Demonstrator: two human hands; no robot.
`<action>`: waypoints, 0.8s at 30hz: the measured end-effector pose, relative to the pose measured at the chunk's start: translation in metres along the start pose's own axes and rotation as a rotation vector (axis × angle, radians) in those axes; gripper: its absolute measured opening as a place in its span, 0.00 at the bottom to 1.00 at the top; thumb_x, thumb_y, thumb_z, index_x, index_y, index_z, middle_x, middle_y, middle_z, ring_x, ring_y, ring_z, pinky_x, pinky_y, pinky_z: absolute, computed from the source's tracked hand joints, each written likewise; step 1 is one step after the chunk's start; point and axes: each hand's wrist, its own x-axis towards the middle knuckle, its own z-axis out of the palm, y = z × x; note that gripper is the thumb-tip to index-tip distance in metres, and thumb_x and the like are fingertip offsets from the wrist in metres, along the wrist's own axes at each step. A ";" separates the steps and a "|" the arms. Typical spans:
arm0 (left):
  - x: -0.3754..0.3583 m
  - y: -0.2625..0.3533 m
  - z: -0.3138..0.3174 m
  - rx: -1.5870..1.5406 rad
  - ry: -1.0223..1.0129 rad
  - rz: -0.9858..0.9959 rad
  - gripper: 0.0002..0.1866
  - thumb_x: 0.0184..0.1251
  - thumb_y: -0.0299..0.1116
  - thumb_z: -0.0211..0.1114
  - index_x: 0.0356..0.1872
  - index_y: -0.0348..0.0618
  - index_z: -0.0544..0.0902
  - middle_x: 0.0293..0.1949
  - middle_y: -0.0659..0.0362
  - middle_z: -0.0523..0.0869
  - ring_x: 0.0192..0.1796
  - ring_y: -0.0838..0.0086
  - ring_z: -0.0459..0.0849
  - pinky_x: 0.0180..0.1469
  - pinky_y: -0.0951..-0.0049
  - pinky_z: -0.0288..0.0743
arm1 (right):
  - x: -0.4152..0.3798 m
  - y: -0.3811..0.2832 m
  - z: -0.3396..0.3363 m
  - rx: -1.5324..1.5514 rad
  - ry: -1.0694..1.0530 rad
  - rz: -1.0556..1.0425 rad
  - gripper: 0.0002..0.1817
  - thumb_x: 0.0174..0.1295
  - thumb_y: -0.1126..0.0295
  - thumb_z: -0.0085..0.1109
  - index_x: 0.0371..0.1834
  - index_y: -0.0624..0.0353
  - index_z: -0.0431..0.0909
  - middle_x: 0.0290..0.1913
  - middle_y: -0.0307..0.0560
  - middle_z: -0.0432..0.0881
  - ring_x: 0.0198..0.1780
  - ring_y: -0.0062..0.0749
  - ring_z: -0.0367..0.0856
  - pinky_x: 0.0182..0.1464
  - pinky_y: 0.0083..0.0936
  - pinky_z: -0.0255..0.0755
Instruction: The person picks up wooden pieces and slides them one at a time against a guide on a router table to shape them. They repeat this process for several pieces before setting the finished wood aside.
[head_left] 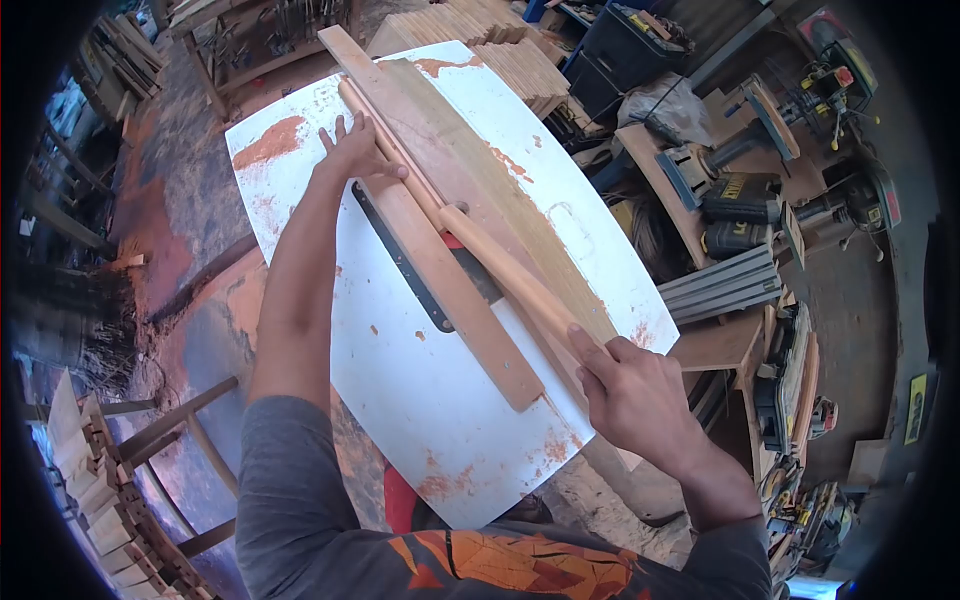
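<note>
“White table (400, 400) under it all, with sawdust (270, 142) in patches. Where do we find the rod (422, 194)?”

“We see it lengthwise on the far part of the table, beside the board (500, 190), with our left hand (358, 155) over it”

“How does that hand lie?”

“Its fingers are spread and its thumb reaches across the rod. We take the wide spread as a way of steadying the rod along its side”

“And our right hand (640, 385)?”

“Closed around the near end of the stick (520, 280), forefinger along the top. The far end comes up to the rod's near end; whether it butts or overlaps, we cannot tell”

“Why hold it so far back?”

“Probably so the stick's length keeps our two hands well apart”

“What of the plank (455, 295)?”

“It lies on our left, beside the dark strip (405, 260), perhaps set there as a guide; we see small fixings near its end”
</note>
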 end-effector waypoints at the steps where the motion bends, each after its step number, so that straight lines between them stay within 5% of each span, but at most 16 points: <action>1: 0.003 -0.002 0.000 0.000 0.002 0.004 0.84 0.25 0.73 0.83 0.80 0.28 0.47 0.81 0.38 0.47 0.82 0.37 0.38 0.77 0.28 0.28 | 0.003 -0.001 -0.001 -0.001 0.003 0.004 0.25 0.62 0.70 0.63 0.64 0.57 0.79 0.28 0.53 0.79 0.26 0.49 0.83 0.28 0.42 0.77; 13: 0.066 -0.050 -0.025 -0.075 -0.029 -0.001 0.79 0.30 0.77 0.79 0.80 0.34 0.51 0.80 0.40 0.53 0.81 0.34 0.46 0.76 0.28 0.38 | 0.076 -0.026 -0.015 -0.019 0.048 0.030 0.21 0.63 0.69 0.63 0.60 0.55 0.83 0.27 0.49 0.82 0.29 0.48 0.84 0.32 0.43 0.77; 17: 0.133 -0.083 -0.005 -0.315 -0.059 -0.091 0.61 0.51 0.76 0.68 0.75 0.34 0.63 0.76 0.39 0.65 0.77 0.35 0.59 0.75 0.33 0.50 | 0.089 -0.025 -0.033 0.024 0.089 0.008 0.21 0.63 0.69 0.63 0.60 0.57 0.82 0.28 0.53 0.83 0.30 0.49 0.84 0.33 0.43 0.76; 18: 0.143 -0.087 0.009 -0.360 0.060 -0.071 0.52 0.58 0.70 0.67 0.70 0.33 0.70 0.72 0.38 0.71 0.74 0.39 0.68 0.74 0.41 0.59 | 0.089 -0.023 -0.039 0.054 0.110 -0.007 0.21 0.64 0.69 0.63 0.61 0.59 0.82 0.29 0.56 0.83 0.31 0.50 0.84 0.35 0.41 0.76; 21: 0.122 -0.053 -0.016 -0.316 0.198 -0.296 0.49 0.59 0.66 0.69 0.69 0.31 0.71 0.68 0.36 0.75 0.72 0.43 0.72 0.72 0.48 0.63 | 0.052 -0.015 -0.046 0.283 0.199 0.144 0.21 0.66 0.69 0.59 0.62 0.62 0.80 0.36 0.60 0.84 0.35 0.56 0.84 0.41 0.40 0.78; 24: 0.171 -0.063 -0.014 -0.524 0.197 -0.361 0.42 0.58 0.56 0.73 0.64 0.30 0.76 0.63 0.40 0.80 0.66 0.49 0.79 0.67 0.53 0.70 | -0.002 -0.013 -0.040 0.499 0.322 0.339 0.23 0.65 0.72 0.61 0.64 0.67 0.78 0.31 0.58 0.82 0.31 0.41 0.83 0.39 0.28 0.75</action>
